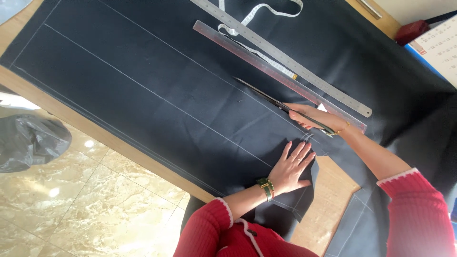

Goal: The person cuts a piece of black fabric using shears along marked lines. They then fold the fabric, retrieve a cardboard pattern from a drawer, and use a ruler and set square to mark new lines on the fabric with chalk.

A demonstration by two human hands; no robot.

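Scissors (281,105) clamped in right hand (316,119) fingers, left hand (290,169) flat, fingers apart, on black cloth (157,95), two rulers (281,71), one tape measure (257,12)

The person wears a red knitted top with long sleeves, and each cuff has a thin white scalloped edge. A white trim with a dark button runs down the front, below the left hand (291,167). This wrist carries a green-and-gold watch; the right hand (315,119) has a fine gold bracelet.
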